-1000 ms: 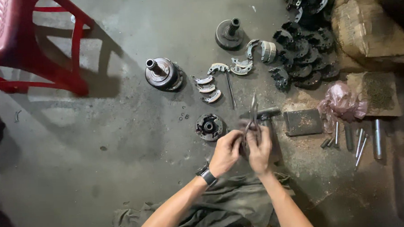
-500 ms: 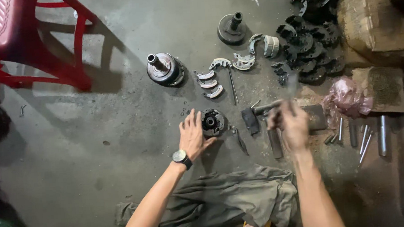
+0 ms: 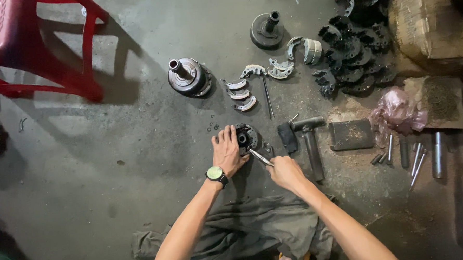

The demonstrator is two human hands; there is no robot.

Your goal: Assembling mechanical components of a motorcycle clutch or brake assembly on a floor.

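Note:
My left hand [image 3: 227, 150], with a wristwatch [image 3: 215, 174] on the wrist, lies flat on the left side of a small dark round metal part [image 3: 246, 138] on the concrete floor. My right hand [image 3: 286, 172] grips a thin metal tool [image 3: 260, 157] whose tip points up-left at that round part. A hammer [image 3: 310, 137] lies just right of it.
Two round drum-like parts with shafts [image 3: 187, 78] [image 3: 266, 30] stand further off, with curved metal shoes [image 3: 239, 95] between. A pile of dark parts [image 3: 353, 52] is at top right. A red plastic chair [image 3: 40, 44] stands top left. Metal rods [image 3: 417, 158], a pink bag [image 3: 397, 112], a grey cloth [image 3: 256, 230].
My left hand settled onto the round part. My right hand came back from the hammer area toward me and now holds the thin tool against that part.

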